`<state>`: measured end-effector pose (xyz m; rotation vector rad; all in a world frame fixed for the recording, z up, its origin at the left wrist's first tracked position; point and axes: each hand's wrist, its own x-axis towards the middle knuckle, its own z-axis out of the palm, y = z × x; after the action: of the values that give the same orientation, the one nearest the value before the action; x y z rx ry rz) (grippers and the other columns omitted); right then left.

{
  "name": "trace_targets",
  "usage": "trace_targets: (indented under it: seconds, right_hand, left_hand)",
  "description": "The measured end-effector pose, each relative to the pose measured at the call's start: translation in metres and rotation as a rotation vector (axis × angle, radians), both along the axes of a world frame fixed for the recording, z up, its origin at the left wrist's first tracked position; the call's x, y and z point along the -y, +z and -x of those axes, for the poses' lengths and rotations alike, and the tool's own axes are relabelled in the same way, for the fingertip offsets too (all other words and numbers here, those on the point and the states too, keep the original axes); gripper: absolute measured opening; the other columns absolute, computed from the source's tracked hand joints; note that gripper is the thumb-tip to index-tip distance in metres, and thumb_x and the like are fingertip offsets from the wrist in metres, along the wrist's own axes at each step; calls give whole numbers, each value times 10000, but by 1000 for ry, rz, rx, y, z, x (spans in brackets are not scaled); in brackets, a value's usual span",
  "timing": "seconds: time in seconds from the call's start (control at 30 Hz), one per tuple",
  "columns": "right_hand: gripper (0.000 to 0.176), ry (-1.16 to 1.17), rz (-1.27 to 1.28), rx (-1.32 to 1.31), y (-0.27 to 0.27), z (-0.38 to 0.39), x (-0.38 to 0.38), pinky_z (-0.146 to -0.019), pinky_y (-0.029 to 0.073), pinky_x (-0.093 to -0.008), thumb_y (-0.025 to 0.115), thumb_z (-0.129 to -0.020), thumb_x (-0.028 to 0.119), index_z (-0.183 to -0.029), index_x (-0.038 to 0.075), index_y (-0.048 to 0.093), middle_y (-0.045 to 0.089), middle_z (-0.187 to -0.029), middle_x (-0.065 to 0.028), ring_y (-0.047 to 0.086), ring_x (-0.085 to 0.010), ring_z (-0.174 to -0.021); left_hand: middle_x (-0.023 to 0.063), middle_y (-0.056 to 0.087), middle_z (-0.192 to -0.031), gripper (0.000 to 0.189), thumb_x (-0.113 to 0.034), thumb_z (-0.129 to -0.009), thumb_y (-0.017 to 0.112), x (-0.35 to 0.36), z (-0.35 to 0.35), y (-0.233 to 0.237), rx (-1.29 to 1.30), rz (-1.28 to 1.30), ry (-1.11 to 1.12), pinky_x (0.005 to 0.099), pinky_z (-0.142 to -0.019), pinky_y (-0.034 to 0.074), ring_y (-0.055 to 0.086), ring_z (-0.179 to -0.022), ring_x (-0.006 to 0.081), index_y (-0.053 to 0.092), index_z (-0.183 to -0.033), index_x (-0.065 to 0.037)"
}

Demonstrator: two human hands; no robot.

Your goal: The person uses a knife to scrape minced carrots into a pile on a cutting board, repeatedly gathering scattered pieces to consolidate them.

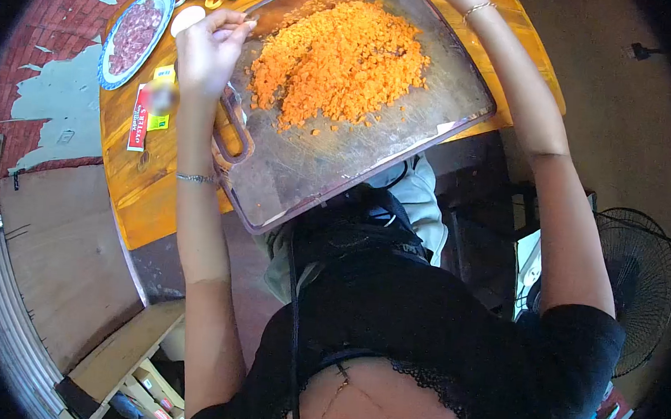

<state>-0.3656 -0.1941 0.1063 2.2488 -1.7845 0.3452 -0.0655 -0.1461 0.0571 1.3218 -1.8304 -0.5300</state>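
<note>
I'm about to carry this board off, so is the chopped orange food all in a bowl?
No, it lies heaped on the cutting board.

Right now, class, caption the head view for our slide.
Chopped carrot heaped on a cutting board, beside a plate of raw meat.

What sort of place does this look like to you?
Probably a home kitchen or eating area: chopped orange food on a cutting board, a plate of raw meat and a standing fan.
</note>
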Motion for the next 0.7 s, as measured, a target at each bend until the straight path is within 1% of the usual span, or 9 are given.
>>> trace_targets:
  seconds: [0.03,0.1,0.17,0.2,0.3,0.33,0.43,0.57,0.7]
  right_hand:
    - [549,56,-45,-54,-27,10,10,-607,494,-453,448,-848,459,-699,-28,653,635,-698,-230,636,-371,-686]
    - [554,35,-85,82,-38,18,8,-622,488,-465,436,-853,460,-705,-30,649,630,-704,-240,631,-382,-684]
    - [556,-12,-106,57,-3,6,-9,-639,484,-475,416,-866,450,-707,-33,642,626,-711,-251,627,-393,-698]
    - [558,-41,-121,53,5,4,-15,-647,482,-480,406,-872,445,-708,-35,638,624,-714,-256,626,-398,-705]
    - [566,-35,-62,226,-49,20,-3,-649,478,-479,400,-875,446,-702,-43,626,618,-720,-266,621,-399,-709]
    - [573,-8,-73,201,-45,20,-2,-644,475,-473,402,-875,450,-687,-48,615,612,-704,-266,619,-397,-709]
    - [564,158,-15,3,-22,21,0,-647,475,-471,401,-878,439,-690,-49,611,615,-704,-256,618,-397,-708]
    - [537,50,-45,134,-8,7,16,-659,477,-479,403,-879,427,-712,-36,619,627,-727,-247,622,-396,-729]
    - [550,66,-20,185,-12,-9,36,-690,477,-493,404,-877,450,-729,-30,631,638,-767,-252,631,-396,-774]
  left_hand:
    - [107,695,-775,189,-129,-807,710,-2,1,-1,-43,32,-23,231,-641,511,665,-699,104,672,-915,22]
    - [110,698,-787,190,-135,-804,715,-3,5,1,-40,63,-38,239,-643,515,680,-720,123,673,-906,20]
    - [114,700,-791,190,-133,-801,716,-2,5,1,68,44,-7,244,-645,518,694,-746,147,671,-901,23]
    - [123,703,-808,181,-119,-796,714,-1,4,0,43,52,-22,257,-647,525,704,-775,184,675,-904,22]
    - [130,702,-807,183,-123,-794,713,-2,11,20,117,198,-44,266,-645,527,704,-768,184,680,-909,15]
    - [97,707,-824,206,-122,-820,702,-2,13,27,271,144,-16,239,-696,514,669,-782,122,676,-953,33]
    - [95,707,-827,196,-114,-825,694,0,10,30,197,111,-41,236,-705,508,664,-802,108,677,-954,33]
    - [90,708,-830,183,-116,-820,697,-2,-3,40,117,134,-2,231,-700,502,661,-807,100,684,-943,18]
    - [95,708,-818,184,-123,-817,700,-5,-13,47,198,211,54,238,-684,508,674,-782,115,688,-934,18]
